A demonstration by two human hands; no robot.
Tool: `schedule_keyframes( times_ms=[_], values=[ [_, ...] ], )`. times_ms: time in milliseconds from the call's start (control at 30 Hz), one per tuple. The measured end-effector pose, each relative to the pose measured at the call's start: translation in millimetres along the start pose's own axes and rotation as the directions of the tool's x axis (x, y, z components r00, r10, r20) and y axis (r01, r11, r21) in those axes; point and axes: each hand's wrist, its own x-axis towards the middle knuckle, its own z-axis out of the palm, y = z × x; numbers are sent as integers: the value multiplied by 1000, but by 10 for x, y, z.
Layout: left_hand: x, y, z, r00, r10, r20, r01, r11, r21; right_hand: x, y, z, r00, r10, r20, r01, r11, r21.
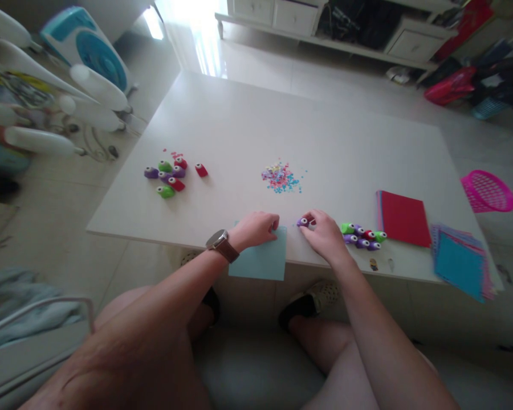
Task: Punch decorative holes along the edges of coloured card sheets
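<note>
My left hand [256, 228], with a watch on the wrist, rests with curled fingers on the top edge of a light blue paper sheet [263, 261] that hangs over the table's near edge. My right hand [325, 232] is closed around a small purple and red paper punch [304, 221] on the white table [248, 125], just right of the sheet. A row of several small punches [363, 236] in green, purple and red lies right beside my right hand. A heap of coloured paper bits [280, 176] lies further back at the middle.
Another cluster of punches [169, 175] sits at the table's left. A red paper stack [404, 217] and a fanned pile of coloured sheets [461, 261] lie at the right. A pink basket [487, 191] stands on the floor beyond. A fan [85, 48] stands far left.
</note>
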Motion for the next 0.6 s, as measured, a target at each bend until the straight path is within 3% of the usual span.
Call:
schedule_keyframes(
  times_ms=[133,233,367,600],
  values=[
    [7,-7,7,1000,-6,2,6,1000,-16,-12,1,-20,1000,15,-16,-16,996,-86],
    [15,-19,11,1000,4,0,-4,1000,-24,-20,-89,2,999,10,-30,-11,999,-34],
    [21,-37,22,1000,13,-6,-13,1000,-27,-29,-214,46,996,73,43,-74,997,21],
    [19,-34,11,1000,13,1,-12,999,-32,-46,-224,84,995,74,66,-76,997,18]
  ],
)
